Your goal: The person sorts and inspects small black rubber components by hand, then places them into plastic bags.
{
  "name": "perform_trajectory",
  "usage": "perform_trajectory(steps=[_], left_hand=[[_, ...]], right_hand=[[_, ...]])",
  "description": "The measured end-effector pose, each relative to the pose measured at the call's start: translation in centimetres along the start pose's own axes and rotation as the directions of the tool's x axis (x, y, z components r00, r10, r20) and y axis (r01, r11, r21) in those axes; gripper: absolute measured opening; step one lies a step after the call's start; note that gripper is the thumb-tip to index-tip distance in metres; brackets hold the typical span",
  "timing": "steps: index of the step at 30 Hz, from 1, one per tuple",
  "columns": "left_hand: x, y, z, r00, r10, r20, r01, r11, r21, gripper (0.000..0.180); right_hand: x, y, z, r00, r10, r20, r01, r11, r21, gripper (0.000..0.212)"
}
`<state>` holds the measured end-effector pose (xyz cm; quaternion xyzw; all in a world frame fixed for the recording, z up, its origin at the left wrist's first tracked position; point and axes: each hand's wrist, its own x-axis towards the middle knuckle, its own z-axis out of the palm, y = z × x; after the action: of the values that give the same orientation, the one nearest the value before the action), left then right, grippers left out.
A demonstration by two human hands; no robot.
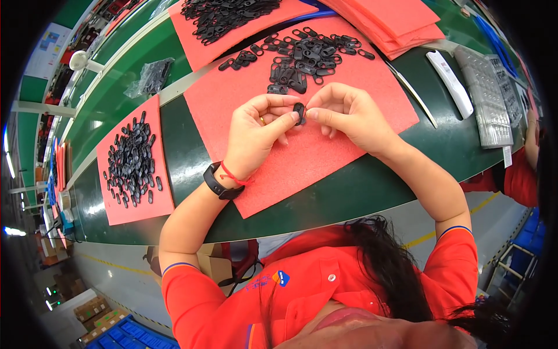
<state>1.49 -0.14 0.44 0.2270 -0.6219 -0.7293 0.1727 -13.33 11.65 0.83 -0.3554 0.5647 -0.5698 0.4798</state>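
Note:
In my left hand (258,122) a small black oval plastic part (299,113) is pinched between thumb and fingers, held over a pink foam sheet (256,189). My right hand (354,116) is closed in a pinch right beside that part. Whether its fingertips hold something small cannot be made out. Just beyond both hands, a loose pile of black oval parts with ring-like openings (314,58) lies on the same sheet.
At left, several smaller black parts (132,160) cover another pink sheet (107,215). More black parts (226,17) lie at the back, beside stacked pink sheets (389,23). A white long tool (450,84), thin strip (412,96) and clear plastic trays (485,96) are at right.

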Motion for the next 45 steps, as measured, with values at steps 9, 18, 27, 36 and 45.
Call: perform_trajectory(steps=[9,18,27,36,45], left_hand=[[0.1,-0.3,0.2,0.998,0.054,0.014,-0.053,0.997,-0.06,0.026],[-0.4,-0.4,1.0,0.993,0.104,-0.058,-0.1,0.993,0.069,0.02],[-0.2,-0.6,0.9,0.994,0.105,-0.025,-0.105,0.994,-0.012,0.019],[-0.4,-0.5,1.3,0.989,0.134,-0.061,-0.133,0.991,0.021,0.015],[-0.2,-0.6,0.9,0.993,0.119,-0.02,-0.119,0.993,0.022,0.016]], right_hand=[[-0.2,0.1,0.4,1.0,0.008,0.023,-0.007,0.999,-0.054,0.018],[-0.2,0.6,0.9,0.998,-0.053,-0.042,0.046,0.988,-0.149,0.021],[-0.1,0.7,0.7,0.996,-0.07,-0.054,0.057,0.975,-0.215,0.021],[0.0,0.6,0.8,0.996,-0.074,-0.049,0.061,0.972,-0.226,0.024],[-0.2,0.7,0.8,0.995,-0.091,-0.03,0.081,0.965,-0.249,0.026]])
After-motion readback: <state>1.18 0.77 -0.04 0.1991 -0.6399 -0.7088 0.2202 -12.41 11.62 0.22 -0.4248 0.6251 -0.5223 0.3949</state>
